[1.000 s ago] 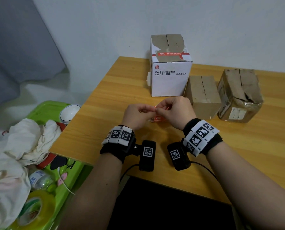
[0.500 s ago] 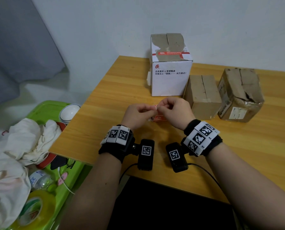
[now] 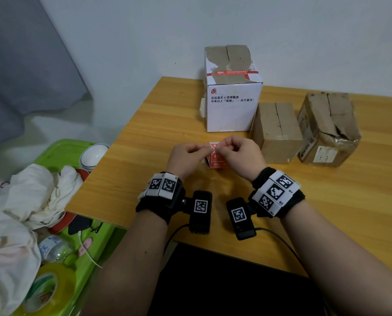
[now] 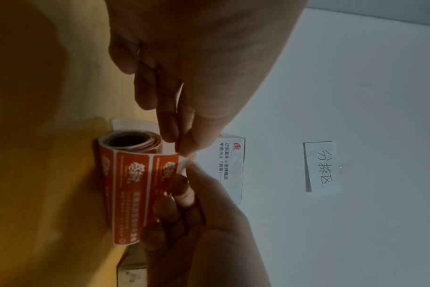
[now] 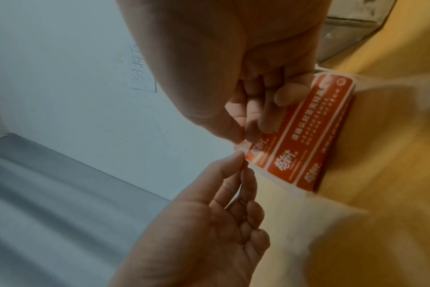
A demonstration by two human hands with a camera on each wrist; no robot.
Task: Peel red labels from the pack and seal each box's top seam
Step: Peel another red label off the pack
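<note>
Nearest the person, both forearms reach over the front edge of the wooden table (image 3: pixel 327 213), each wrist wrapped in a black band carrying a small camera. Just beyond the wrists the two hands meet above the tabletop. The left hand (image 3: pixel 186 156) pinches the white backing strip at the loose end of the label roll (image 4: pixel 130 174) between thumb and forefinger, its other fingers loosely curled below. The right hand (image 3: pixel 240 153) has its fingers curled, thumb and fingertips (image 5: pixel 248 124) pinching the corner of the outermost red label (image 5: pixel 260 153) where it meets that white strip. The rolled part rests on the table under and just past the hands, its open core facing the left side, with several red labels bearing white print showing on the unwound stretch. Off to the left of the left hand, below the table's level, sits a green tray (image 3: pixel 60 153) with white cloth, a white bowl and a roll of yellow tape. Past the hands stands a tall white box (image 3: pixel 231 110) with a red label already across its brown top flaps. To the right of it and nearer the right hand are two brown cardboard boxes (image 3: pixel 279 131), side by side, their top seams bare; the far right one is crumpled.
</note>
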